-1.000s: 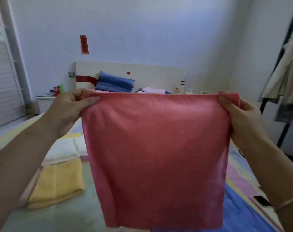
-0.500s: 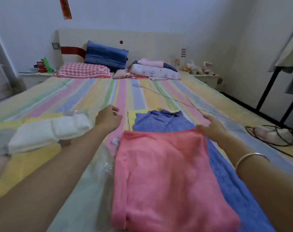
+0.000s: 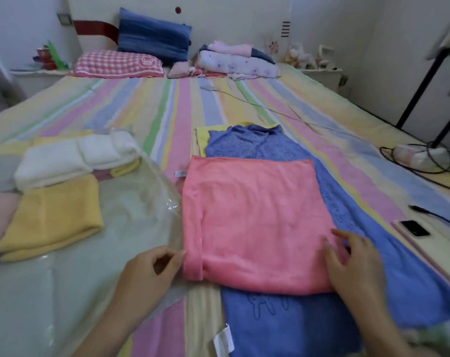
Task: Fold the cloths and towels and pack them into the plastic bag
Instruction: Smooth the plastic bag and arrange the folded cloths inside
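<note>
A pink towel [image 3: 254,222], folded in half, lies flat on a spread blue towel [image 3: 309,325] on the bed. My left hand [image 3: 152,274] sits at its near left corner, fingers loosely curled, fingertips touching the edge. On the near right corner rests my right hand [image 3: 355,264], its fingers spread on the pink fabric. To the left lies a clear plastic bag [image 3: 131,217]. A folded yellow towel [image 3: 54,217] and a folded white towel [image 3: 74,158] appear to lie inside it. A yellow cloth [image 3: 202,136] peeks out under the blue towel's far end.
The striped bed sheet [image 3: 146,109] stretches to pillows [image 3: 152,37] and folded bedding at the headboard. A phone [image 3: 414,228] with a cable lies at the right, and a power strip with coiled cord [image 3: 419,155] beyond it. A black rack leg [image 3: 422,83] stands by the right wall.
A second ago both hands held the pink towel up by its top corners. It was then laid on the blue towel, and my hands moved from its far corners to its near ones.
</note>
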Available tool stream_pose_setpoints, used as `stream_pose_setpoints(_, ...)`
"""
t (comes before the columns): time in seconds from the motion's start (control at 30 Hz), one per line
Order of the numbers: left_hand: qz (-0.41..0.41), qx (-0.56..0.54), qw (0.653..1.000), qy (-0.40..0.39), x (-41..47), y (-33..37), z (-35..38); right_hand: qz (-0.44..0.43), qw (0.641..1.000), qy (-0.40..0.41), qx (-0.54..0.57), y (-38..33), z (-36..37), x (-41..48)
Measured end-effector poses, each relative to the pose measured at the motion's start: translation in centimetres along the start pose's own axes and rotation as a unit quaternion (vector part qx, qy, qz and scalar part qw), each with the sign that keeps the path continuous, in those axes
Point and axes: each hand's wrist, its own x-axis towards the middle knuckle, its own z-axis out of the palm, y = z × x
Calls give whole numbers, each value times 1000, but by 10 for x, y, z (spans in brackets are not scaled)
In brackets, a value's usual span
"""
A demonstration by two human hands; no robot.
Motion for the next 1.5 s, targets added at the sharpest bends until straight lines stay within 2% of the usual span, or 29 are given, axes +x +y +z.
stream_pose_setpoints(0.1, 22, -82, 996, -15, -6, 3, 3, 95, 995, -2, 21, -1, -19, -15)
stream_pose_setpoints(0.2, 7, -134, 991, -10, -11, 1, 3, 171, 985, -25, 16, -4, -37, -21)
stream_pose_setpoints(0.33, -5, -120, 993, -4, -16, -3, 2, 212, 972, -101, -13, 5, -50, -24)
stream_pose_setpoints(0.43, 16, -73, 997, -2, -18, -4, 3, 241, 954, -140, 108, 6, -56, -28)
stream_pose_setpoints(0.5, 31, -57, 998, -3, -20, -1, 4, 267, 919, -201, 208, -1, -63, -32)
stream_pose_setpoints(0.57, 39, -51, 998, 7, -20, 1, 4, 279, 888, -268, 248, -11, -68, -33)
stream_pose_setpoints(0.6, 40, -51, 998, 16, -19, 1, 5, 274, 884, -284, 251, -14, -67, -33)
stream_pose_setpoints(0.67, 41, -49, 997, 34, -19, 0, 4, 255, 900, -269, 230, -15, -64, -31)
stream_pose_setpoints(0.8, 42, -71, 996, 33, -18, -1, -7, 193, 952, -176, 157, -7, -61, -19)
stream_pose_setpoints(0.93, 55, -96, 993, 40, -2, -4, -37, 171, 968, -101, 152, 13, -69, -6)
stream_pose_setpoints(1.0, 51, -158, 986, 8, 3, -4, -54, 172, 970, -89, 147, 19, -72, -6)
stream_pose_setpoints(1.07, 37, -249, 966, -61, 2, -3, -66, 191, 962, -95, 171, 21, -71, -10)
stream_pose_setpoints(1.13, -4, -305, 945, -114, -1, -6, -68, 217, 950, -111, 194, 21, -70, -16)
stream_pose_setpoints(1.23, -57, -343, 928, -133, -6, -12, -62, 255, 933, -120, 226, 19, -71, -24)
stream_pose_setpoints(1.3, -88, -326, 934, -114, -9, -17, -55, 271, 924, -121, 242, 18, -74, -28)
stream_pose_setpoints(1.37, -91, -238, 965, -70, -11, -25, -48, 268, 925, -124, 239, 16, -77, -30)
stream_pose_setpoints(1.43, -52, -161, 984, -55, -12, -29, -42, 254, 931, -120, 232, 14, -79, -31)
stream_pose_setpoints(1.5, 40, -83, 994, -55, -16, -26, -40, 234, 938, -111, 231, 14, -79, -33)
